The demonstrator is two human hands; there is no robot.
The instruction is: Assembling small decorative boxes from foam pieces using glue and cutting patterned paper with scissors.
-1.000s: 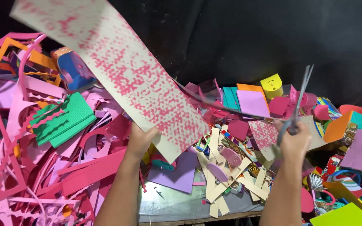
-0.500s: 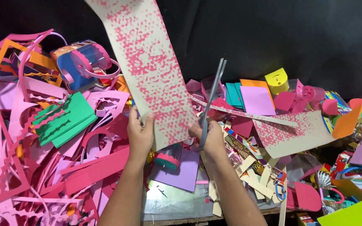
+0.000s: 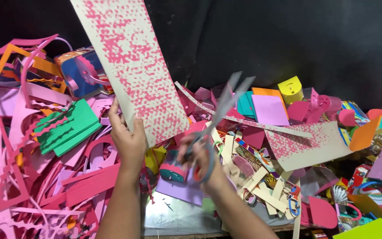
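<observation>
Two bare forearms rise from the lower edge of the head view, with no sleeves, cuffs or gloves on them. The left hand (image 3: pixel 128 138) wears no ring, watch or bracelet that shows; its fingernails are short and unpainted. The right hand (image 3: pixel 200 160) is blurred, so finer detail cannot be told.

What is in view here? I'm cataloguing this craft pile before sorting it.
Card strip: one, beige speckled pink, held upright at centre left.
Scissors: one pair, grey blades open, centre.
Second speckled card: one, beige and pink, lying at right.
Green foam sheets: a small stack, left.
Yellow block: one, upper right.
Pink paper scraps: many, heaped at left.
Black backdrop: one, behind.
Left hand: grips the strip's lower edge.
Right hand: holds the scissors, blurred.
</observation>
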